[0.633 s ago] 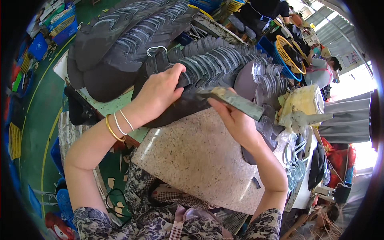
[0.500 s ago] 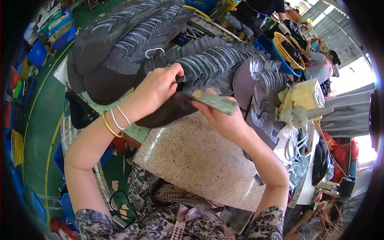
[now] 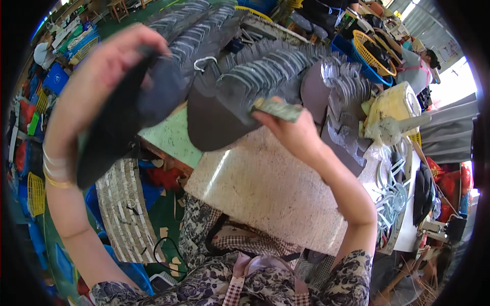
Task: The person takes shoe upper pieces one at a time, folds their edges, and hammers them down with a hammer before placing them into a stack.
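One dark curved piece (image 3: pixel 113 122) is clamped in the left fingers (image 3: pixel 145 36), one greyish bar (image 3: pixel 279 109) in the right fingers (image 3: pixel 267 122).

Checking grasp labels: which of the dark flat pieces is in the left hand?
The blurred dark piece at picture left, gripped near its upper end by the left hand. The other dark pieces lie overlapped in rows.

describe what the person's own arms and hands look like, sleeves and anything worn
The left hand and right hand are both gloveless. Short sleeves, white-ground with a dark purplish floral print, end above the elbows. The left wrist wears white bands and a gold-coloured bangle, both motion-blurred; the right wrist shows no band or bangle.
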`<act>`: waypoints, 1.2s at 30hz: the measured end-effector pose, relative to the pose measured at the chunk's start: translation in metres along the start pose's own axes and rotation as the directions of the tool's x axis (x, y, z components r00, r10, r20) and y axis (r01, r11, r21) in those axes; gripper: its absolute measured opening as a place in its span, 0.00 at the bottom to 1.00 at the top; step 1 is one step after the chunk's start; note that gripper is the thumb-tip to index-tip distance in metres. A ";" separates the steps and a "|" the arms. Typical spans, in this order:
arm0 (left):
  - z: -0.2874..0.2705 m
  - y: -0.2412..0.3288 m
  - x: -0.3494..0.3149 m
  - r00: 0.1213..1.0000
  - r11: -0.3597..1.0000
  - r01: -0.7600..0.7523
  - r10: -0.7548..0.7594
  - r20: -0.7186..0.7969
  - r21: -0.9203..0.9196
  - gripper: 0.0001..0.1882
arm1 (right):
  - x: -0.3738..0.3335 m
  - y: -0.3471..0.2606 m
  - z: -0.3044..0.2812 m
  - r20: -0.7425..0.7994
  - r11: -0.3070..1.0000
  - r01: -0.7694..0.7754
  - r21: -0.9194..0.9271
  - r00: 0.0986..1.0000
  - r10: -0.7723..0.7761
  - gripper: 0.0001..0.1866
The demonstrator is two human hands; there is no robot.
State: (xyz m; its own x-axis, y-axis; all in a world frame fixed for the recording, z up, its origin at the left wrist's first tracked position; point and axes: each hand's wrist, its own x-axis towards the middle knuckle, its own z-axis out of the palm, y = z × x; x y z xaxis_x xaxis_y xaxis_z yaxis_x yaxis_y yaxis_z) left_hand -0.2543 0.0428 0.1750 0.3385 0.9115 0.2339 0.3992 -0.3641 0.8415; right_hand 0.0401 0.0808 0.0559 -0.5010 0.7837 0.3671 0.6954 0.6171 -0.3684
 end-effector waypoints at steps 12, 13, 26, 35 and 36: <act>0.203 -0.047 0.003 0.835 0.952 -0.307 0.268 0.481 0.002 0.15 | -0.155 -0.038 -0.101 0.017 0.925 -0.334 0.181 0.941 0.337 0.09; 0.211 -0.049 0.002 0.825 0.952 -0.308 0.270 0.496 -0.007 0.15 | -0.166 -0.046 -0.102 0.046 0.951 -0.286 0.121 0.958 0.282 0.08; 0.236 -0.052 0.028 0.583 0.895 -0.426 0.385 0.715 -0.134 0.12 | -0.198 -0.054 -0.063 0.362 0.927 -0.294 0.233 0.911 0.198 0.14; 0.238 -0.055 0.046 0.266 0.573 -0.780 0.667 0.695 -0.251 0.14 | -0.202 -0.055 -0.083 0.338 0.765 -0.527 0.370 0.844 0.417 0.15; 0.238 -0.056 0.046 0.243 0.547 -0.793 0.688 0.684 -0.268 0.15 | -0.201 -0.056 -0.084 0.328 0.747 -0.582 0.320 0.808 0.489 0.14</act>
State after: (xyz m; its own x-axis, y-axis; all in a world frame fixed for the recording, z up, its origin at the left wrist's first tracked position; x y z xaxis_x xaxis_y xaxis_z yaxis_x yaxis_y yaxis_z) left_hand -0.0580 0.0596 0.0224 0.9395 -0.1598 0.3028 -0.2786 -0.8709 0.4048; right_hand 0.1453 -0.1174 0.0744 -0.2338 0.9584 -0.1635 0.6461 0.0275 -0.7627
